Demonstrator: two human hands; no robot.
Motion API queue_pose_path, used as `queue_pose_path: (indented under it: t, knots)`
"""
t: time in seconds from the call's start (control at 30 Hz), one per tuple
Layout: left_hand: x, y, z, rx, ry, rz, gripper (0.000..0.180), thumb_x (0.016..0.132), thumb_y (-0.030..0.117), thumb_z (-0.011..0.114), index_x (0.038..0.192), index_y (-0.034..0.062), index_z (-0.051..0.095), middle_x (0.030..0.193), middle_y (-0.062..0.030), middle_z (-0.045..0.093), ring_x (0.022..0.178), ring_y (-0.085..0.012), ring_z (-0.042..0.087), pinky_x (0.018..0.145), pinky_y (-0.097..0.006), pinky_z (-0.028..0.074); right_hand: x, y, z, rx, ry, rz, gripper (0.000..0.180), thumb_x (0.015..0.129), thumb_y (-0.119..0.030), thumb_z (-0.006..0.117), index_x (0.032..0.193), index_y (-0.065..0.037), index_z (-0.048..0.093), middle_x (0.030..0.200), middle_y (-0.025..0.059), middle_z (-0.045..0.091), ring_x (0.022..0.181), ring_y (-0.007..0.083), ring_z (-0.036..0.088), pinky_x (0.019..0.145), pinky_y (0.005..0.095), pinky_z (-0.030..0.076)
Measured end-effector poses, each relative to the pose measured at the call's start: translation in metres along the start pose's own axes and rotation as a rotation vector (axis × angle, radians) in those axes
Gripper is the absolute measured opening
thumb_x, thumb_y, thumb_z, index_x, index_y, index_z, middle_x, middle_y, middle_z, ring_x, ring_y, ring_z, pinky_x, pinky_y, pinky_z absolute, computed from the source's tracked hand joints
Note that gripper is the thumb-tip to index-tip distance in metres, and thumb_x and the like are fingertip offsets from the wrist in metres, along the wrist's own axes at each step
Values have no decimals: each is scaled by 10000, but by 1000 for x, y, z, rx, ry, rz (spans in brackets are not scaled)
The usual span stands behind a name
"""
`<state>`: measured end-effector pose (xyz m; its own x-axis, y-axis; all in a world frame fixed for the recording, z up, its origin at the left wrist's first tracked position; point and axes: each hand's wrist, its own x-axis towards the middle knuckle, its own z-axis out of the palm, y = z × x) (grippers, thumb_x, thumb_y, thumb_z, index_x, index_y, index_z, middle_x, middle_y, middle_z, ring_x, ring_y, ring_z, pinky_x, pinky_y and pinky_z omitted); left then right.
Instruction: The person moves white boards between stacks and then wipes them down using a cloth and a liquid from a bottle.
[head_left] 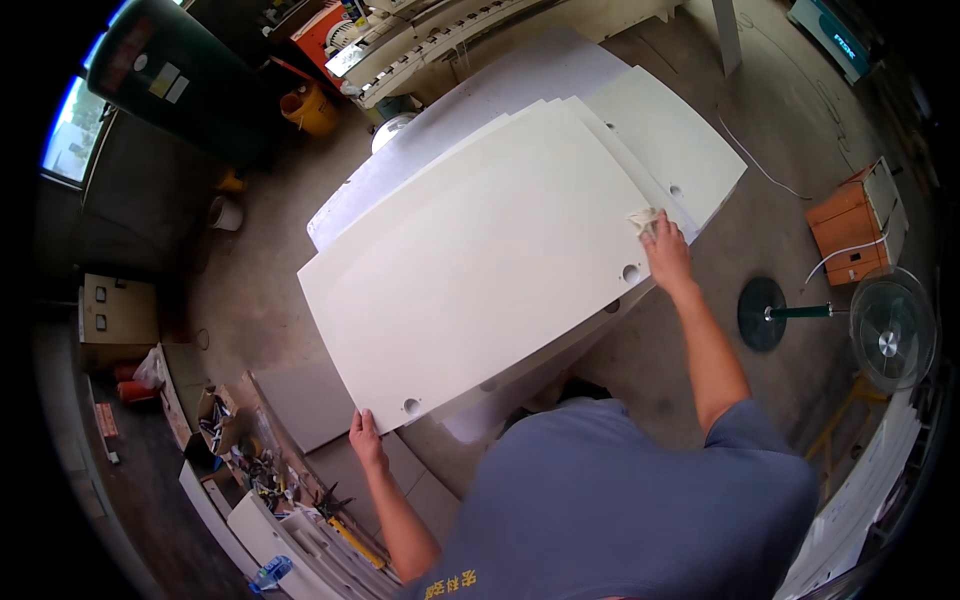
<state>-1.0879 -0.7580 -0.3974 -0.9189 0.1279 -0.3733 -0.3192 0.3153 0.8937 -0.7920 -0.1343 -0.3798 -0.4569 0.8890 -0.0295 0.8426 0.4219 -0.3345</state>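
Top white panel (490, 260) spans frame centre. Left hand (366, 438) grips its lower-left corner; right hand (667, 255) presses a cloth (643, 220), apparently closed, at right edge.

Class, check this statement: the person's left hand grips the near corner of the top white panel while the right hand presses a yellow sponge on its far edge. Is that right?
Not quite. The head view shows the right hand pressing a small white cloth, not a yellow sponge. The rest holds: the left hand grips the near corner of the top white panel.
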Motion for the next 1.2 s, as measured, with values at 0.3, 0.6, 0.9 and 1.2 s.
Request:
queue_pose_path:
  t: [0.3,0.6,0.9,1.2]
  knots:
    - [-71,56,-25,-161,-40,210,424,1015,167,575,1404,2,552,1005,-33,694,658,-45,544,518,-217,422,-30,78,-99,453,-124,-42,311,976,-252,560,911,44,632,753,98,644,726,196,612,663,376,481]
    - [-111,200,-149,-41,4,468,683,983,536,498,1383,-13,567,977,-34,680,722,-81,543,598,-260,421,-105,11,-265,1291,15,87,344,974,-320,619,1159,-31,636,1021,55,679,899,149,660,731,296,531]
    - [176,202,-85,173,62,702,374,1010,307,599,1197,-17,597,1089,-76,658,977,-165,580,865,-300,473,111,-97,-172,913,-213,-223,447,948,-512,655,911,-67,640,719,-25,575,608,58,524,487,231,385]
    - [112,160,24,393,296,506,583,1003,492,587,911,-74,688,819,-122,694,737,-170,606,700,-320,501,150,-91,-116,690,-301,-107,433,951,-458,647,759,-70,661,586,-36,528,440,54,410,376,248,286]
